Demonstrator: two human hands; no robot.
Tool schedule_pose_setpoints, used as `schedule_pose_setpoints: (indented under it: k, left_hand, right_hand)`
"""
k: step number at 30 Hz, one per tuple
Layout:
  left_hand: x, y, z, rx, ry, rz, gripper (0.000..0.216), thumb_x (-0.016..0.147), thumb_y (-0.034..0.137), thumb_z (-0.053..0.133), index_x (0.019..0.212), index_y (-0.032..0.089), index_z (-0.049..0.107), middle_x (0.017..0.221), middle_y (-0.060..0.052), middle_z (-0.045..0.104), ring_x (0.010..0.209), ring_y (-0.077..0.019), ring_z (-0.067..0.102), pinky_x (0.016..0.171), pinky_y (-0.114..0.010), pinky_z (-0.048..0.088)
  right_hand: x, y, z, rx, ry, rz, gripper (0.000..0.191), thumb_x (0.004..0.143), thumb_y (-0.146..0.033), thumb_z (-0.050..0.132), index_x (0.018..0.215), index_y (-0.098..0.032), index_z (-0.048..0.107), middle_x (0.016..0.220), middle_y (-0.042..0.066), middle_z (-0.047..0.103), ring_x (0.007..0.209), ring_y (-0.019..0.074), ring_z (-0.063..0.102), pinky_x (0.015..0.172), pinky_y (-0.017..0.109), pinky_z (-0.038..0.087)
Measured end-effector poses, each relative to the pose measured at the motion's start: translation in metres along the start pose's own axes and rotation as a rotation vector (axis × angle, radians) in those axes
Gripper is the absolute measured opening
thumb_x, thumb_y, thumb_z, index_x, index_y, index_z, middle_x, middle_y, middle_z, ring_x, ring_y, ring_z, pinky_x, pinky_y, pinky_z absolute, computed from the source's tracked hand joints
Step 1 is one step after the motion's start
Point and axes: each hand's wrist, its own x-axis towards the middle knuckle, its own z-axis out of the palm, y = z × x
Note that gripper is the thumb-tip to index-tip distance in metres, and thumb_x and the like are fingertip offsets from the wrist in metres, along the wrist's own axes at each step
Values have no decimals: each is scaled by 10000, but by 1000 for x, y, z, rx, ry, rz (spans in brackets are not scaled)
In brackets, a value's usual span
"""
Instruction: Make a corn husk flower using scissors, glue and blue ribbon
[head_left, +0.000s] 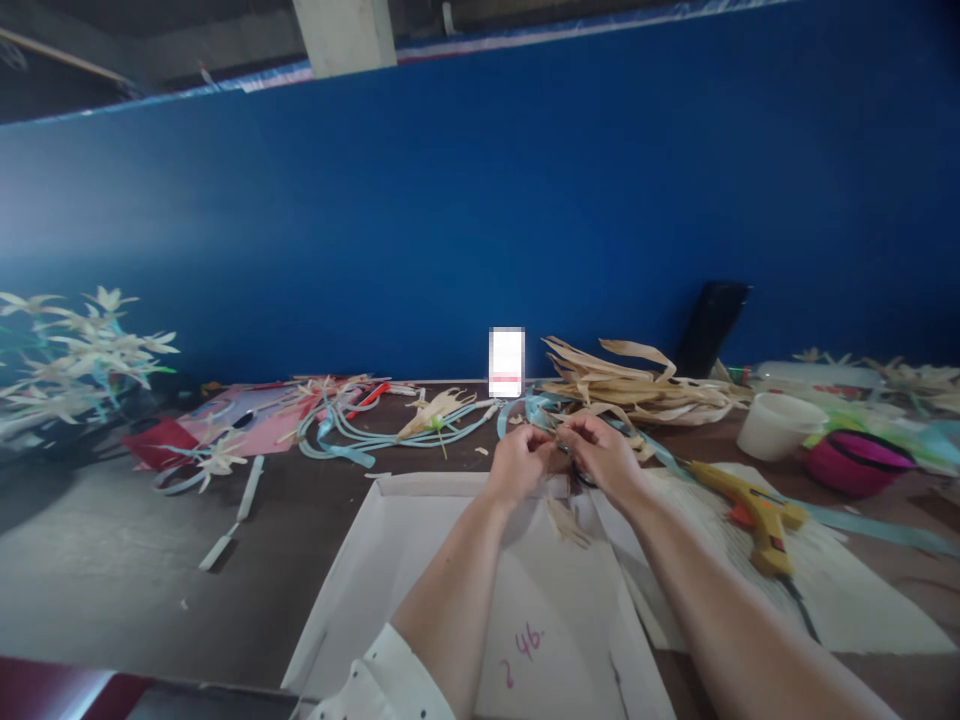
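My left hand (519,465) and my right hand (604,458) are close together above the far edge of a shallow white box lid (427,520). Both hands are closed in a pinch, fingertips nearly touching. What lies between the fingers is too small and covered to make out. Just below them, a pale dried-husk piece (568,523) rests over the lid. Behind my hands lies a bundle of dried corn husks (637,385), with light blue ribbon (541,408) beside it. A husk flower (439,412) with a small green part is to the left.
On the right, a yellow glue gun (757,510) lies on paper sheets (862,590), its cord trailing forward. Beyond stand a white cup (780,425) and a magenta pouch (859,462). Pale blue tubing (390,440) and finished-looking white flowers (97,350) occupy the left. A blue wall (450,220) backs the table.
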Motion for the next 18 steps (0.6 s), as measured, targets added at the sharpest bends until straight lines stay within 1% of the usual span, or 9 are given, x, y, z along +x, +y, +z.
schedule_pose_setpoints:
  k: [3,5,7,8,9,10,12,15,18]
  left_hand:
    - [1,0,-4,48,-28,53,160,764,292,567,792,160,653,730,-12,660,659,-121,570,589,-206,416]
    - [2,0,-13,154,7,76,208,804,333,528,831,180,666,776,-17,673,717,-135,591,639,-217,429]
    - [2,-1,-25,377,146,33,230,827,349,497,867,210,676,861,-32,680,795,-162,604,690,-243,435]
    - [2,-2,-32,513,233,5,223,830,329,487,865,216,677,924,-46,674,855,-183,603,712,-259,436]
    - [3,-3,-38,634,277,-32,217,831,296,476,844,217,678,949,-59,669,895,-200,600,730,-274,438]
    - [3,-4,-43,736,274,-81,219,828,261,467,817,211,679,943,-74,668,905,-213,602,739,-286,441]
    - [3,-6,-49,880,169,-178,221,806,199,463,815,192,684,942,-108,670,903,-235,615,752,-313,451]
    - [4,-7,-51,975,37,-320,239,786,174,471,897,159,683,970,-159,672,930,-266,622,762,-344,467]
    - [4,-5,-52,1019,27,-406,262,773,184,498,968,143,669,1029,-192,657,969,-273,615,767,-347,476]
  right_hand:
    - [1,2,0,-45,16,-24,295,740,-482,604,792,-193,578,504,-51,465,443,99,382,451,237,296]
    - [2,4,0,-67,46,-23,317,736,-501,598,798,-190,580,505,-43,472,452,109,399,456,242,306]
    - [3,5,0,-77,78,-24,329,735,-511,592,800,-189,582,511,-35,480,465,119,418,462,248,318]
    - [3,6,-1,-82,87,-26,328,737,-509,590,801,-188,583,514,-33,483,470,122,424,466,250,323]
    - [3,6,-1,-91,89,-29,321,739,-503,588,801,-188,585,516,-31,487,475,124,429,471,252,327]
    - [3,6,-1,-104,85,-31,312,743,-494,586,800,-187,588,519,-29,492,479,125,433,477,253,331]
    - [2,5,-1,-141,67,-39,298,747,-482,584,794,-188,597,530,-25,507,490,127,443,492,257,338]
    - [1,5,0,-187,35,-58,300,748,-485,580,790,-190,608,556,-18,537,514,133,467,517,260,351]
    - [0,5,1,-194,25,-60,317,745,-500,577,794,-189,615,569,-14,552,530,137,479,527,261,357]
